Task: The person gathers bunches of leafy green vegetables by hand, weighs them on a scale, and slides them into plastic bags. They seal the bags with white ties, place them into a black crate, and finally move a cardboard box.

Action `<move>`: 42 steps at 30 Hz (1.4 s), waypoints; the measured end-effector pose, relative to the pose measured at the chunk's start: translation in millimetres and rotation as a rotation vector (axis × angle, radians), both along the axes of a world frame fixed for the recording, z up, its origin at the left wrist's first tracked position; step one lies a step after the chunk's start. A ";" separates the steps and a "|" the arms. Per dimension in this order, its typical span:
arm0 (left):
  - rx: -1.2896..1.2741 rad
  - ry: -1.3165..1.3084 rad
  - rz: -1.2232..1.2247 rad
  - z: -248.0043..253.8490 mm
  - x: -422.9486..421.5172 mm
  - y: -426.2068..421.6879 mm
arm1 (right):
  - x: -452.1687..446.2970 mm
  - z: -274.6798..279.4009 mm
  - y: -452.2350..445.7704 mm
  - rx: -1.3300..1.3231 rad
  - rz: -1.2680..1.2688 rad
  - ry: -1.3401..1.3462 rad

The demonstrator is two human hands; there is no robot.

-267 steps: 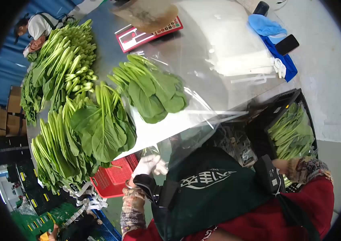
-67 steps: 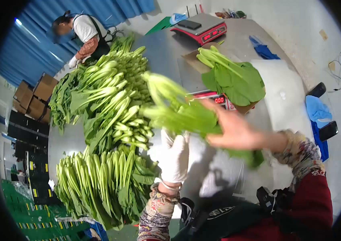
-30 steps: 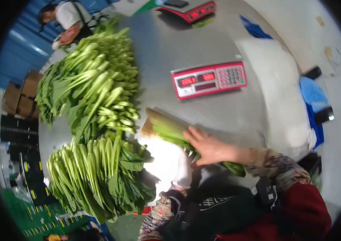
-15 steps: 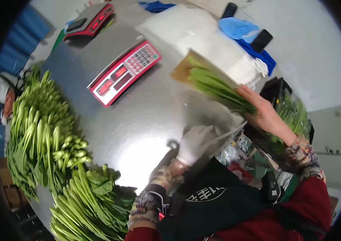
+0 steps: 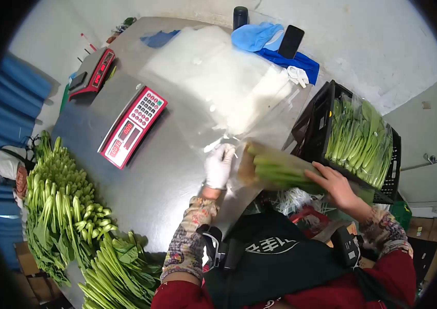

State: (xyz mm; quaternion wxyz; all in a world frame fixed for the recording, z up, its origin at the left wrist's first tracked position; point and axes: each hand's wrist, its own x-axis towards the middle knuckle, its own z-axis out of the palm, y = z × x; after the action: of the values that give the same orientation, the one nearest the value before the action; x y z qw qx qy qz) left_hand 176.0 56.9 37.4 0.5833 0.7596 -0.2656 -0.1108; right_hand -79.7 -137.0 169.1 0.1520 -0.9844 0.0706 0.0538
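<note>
My left hand (image 5: 219, 166), in a white glove, pinches the edge of a clear plastic bag (image 5: 198, 129) at the near side of the steel table. To its right, my bare right hand (image 5: 338, 189) is wrapped round a bundle of leafy greens (image 5: 280, 172), its stalks pointing left over a brown sheet (image 5: 246, 164). The bundle is somewhat blurred. A pile of clear bags (image 5: 229, 82) lies beyond my hands. Loose greens (image 5: 59, 206) are heaped at the left, with another heap (image 5: 120, 273) nearer to me.
A red scale (image 5: 133, 126) stands left of centre, a second scale (image 5: 92, 74) behind it. At the right, a black crate (image 5: 326, 110) holds bagged greens (image 5: 360, 141). A phone (image 5: 291, 42), blue cloths (image 5: 254, 37) and a black bottle (image 5: 240, 18) lie behind. Another person (image 5: 10, 167) works at far left.
The view has turned rightward. The greens in my right hand have moved off the table's middle to near the crate. My left hand has moved to the bag pile and taken a bag's edge.
</note>
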 end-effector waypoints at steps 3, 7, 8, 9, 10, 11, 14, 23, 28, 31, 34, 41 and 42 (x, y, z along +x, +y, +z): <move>0.034 -0.195 0.143 23.5 -1.6 1.8 | -4.1 -32.8 1.9 0.171 -0.213 -0.120; 0.143 -0.468 0.074 59.7 -23.6 -14.3 | 29.1 -31.5 5.1 0.192 -0.075 -0.270; 0.162 -0.602 0.109 60.7 -26.7 -17.8 | 38.7 -46.3 5.7 0.354 -0.148 -0.305; 0.152 -0.574 0.153 60.4 -22.1 -18.1 | 46.8 -55.8 11.7 0.351 -0.161 -0.312; 0.140 -0.548 0.199 57.3 -14.9 -18.4 | 55.7 -59.3 18.9 0.347 -0.171 -0.319; 0.038 -0.435 0.293 46.6 -3.6 -15.7 | 66.0 -56.4 24.8 0.393 -0.159 -0.309; 0.088 -0.480 0.352 64.5 -3.7 -8.5 | 87.3 -57.7 24.3 0.430 -0.065 -0.272; 0.065 -0.387 0.318 63.9 -32.5 -5.6 | 113.5 -80.7 17.4 0.807 -0.092 -0.376; -0.040 -0.284 0.068 67.7 -52.9 -22.4 | 134.7 -77.2 15.7 0.874 -0.098 -0.299; -0.022 -0.320 0.553 45.3 -56.9 -1.9 | 137.9 -72.7 13.5 0.925 -0.180 -0.434; 0.412 -0.382 0.461 -10.5 -65.0 -0.9 | 134.0 -62.6 -1.9 0.717 -0.223 -0.699; 0.912 -0.539 0.016 -58.1 59.8 -21.4 | 95.6 -58.0 -51.2 0.542 -0.116 -0.821; 0.674 -0.419 0.084 -51.6 79.0 -24.5 | 87.1 -47.4 -47.6 0.582 -0.114 -0.772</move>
State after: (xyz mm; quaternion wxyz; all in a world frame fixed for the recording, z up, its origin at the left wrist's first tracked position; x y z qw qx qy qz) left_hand 255.0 32.3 -14.2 0.2389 0.9248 -0.2960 -0.0104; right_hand 7.5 -184.6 121.7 0.4388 -0.8436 0.0448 -0.3062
